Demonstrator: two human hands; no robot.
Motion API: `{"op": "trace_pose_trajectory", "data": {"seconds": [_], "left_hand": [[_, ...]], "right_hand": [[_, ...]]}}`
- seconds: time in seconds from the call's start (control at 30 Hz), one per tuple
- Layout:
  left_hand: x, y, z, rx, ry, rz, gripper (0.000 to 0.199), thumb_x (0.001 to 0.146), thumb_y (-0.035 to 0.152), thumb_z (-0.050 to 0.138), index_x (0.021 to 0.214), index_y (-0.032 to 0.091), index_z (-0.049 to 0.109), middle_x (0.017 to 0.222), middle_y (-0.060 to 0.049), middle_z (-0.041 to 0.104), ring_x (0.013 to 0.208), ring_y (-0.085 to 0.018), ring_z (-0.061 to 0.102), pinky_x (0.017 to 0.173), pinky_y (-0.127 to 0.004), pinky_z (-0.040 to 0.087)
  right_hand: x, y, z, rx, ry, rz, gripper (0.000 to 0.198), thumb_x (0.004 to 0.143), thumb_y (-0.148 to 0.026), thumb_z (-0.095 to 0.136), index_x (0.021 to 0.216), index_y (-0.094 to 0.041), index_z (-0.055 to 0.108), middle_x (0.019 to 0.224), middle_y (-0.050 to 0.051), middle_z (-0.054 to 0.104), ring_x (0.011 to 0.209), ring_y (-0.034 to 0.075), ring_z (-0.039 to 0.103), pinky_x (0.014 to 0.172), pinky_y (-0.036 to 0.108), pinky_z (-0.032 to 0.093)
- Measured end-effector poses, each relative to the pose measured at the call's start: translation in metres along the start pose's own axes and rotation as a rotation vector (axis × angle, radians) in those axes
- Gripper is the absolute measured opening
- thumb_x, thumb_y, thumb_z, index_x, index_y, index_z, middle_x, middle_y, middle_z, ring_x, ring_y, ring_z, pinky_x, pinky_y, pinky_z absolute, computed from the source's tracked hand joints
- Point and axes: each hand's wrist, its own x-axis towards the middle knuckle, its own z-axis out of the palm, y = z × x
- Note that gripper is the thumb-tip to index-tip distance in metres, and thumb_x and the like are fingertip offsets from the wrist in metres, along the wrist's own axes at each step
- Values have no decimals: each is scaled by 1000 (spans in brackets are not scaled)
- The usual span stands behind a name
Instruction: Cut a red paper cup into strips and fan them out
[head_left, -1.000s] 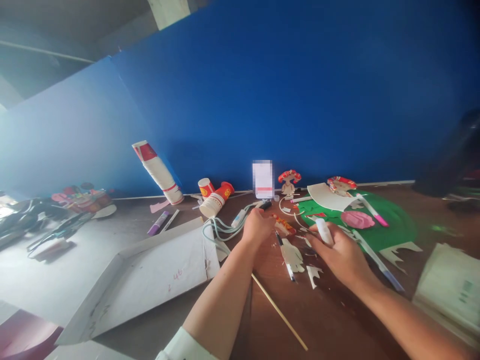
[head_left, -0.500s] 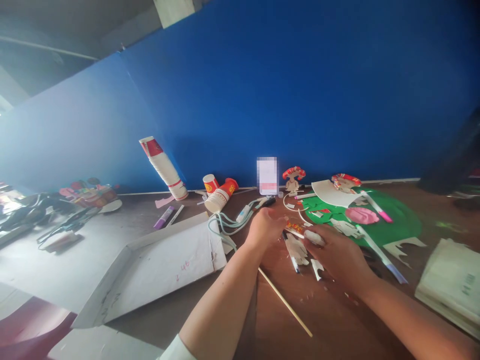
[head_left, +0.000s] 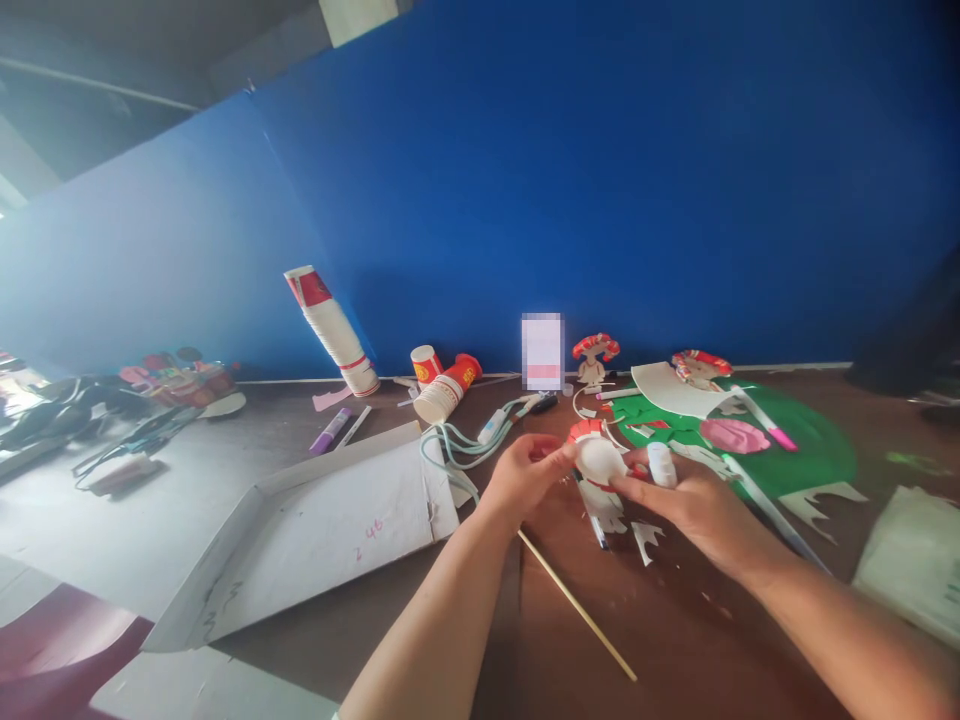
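A cut paper cup [head_left: 600, 460] with a round white bottom and red strips round its edge is held up over the table. My left hand [head_left: 529, 475] pinches its left side between thumb and fingers. At its right edge, the fingertips of my right hand [head_left: 694, 505] touch it. My right hand is also closed round a small white bottle [head_left: 661, 465], whose top sticks up beside the thumb. Below the cup lie a white paper cutout [head_left: 606, 510] and a pen [head_left: 598, 530], both partly hidden. A jagged white scrap [head_left: 646, 542] is next to them.
A wooden stick [head_left: 577, 605] lies in front. To the left are a shallow white box [head_left: 322, 550], a cable [head_left: 457, 455], a purple glue stick [head_left: 330, 431] and a tall leaning cup stack [head_left: 334, 335]. Green paper [head_left: 817, 435] with markers lies right. A blue partition [head_left: 600, 180] stands behind.
The cut cup has been raised and turned so its white bottom faces me. The white bottle in my right hand has tipped upright, and that hand has come closer to the cup.
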Motion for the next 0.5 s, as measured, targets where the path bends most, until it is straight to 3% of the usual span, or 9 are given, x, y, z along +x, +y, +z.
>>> {"op": "trace_pose_trajectory", "data": {"seconds": [0.1,0.23,0.37,0.5], "left_hand": [[-2,-3,2,-303,-280,39,61,69,49,76,119,16,63,114,-12,66,104,-25,62,91,-36,48],[-2,-7,-1,-439,-311,-14,81,60,29,86,134,25,51,127,-12,60,113,-25,58,97,-38,46],[-2,-9,-6,-482,-419,-32,70,62,25,84,126,22,57,109,-9,65,93,-19,63,84,-33,50],[-4,-7,-9,-397,-469,-69,53,63,27,83,111,18,63,90,-4,63,75,-12,60,72,-27,50]], "right_hand": [[-2,-5,-2,185,-268,90,31,75,-49,69,88,-21,71,80,4,72,78,25,66,71,35,53],[-2,-10,-8,213,-442,113,32,78,-47,68,95,-20,71,89,6,71,90,28,66,81,38,51],[-1,-6,-13,98,-507,76,28,77,-45,69,94,-23,72,91,4,71,92,26,64,83,37,48],[-2,2,-16,-45,-477,105,27,71,-47,73,83,-23,72,79,2,68,77,23,61,69,34,47]]}}
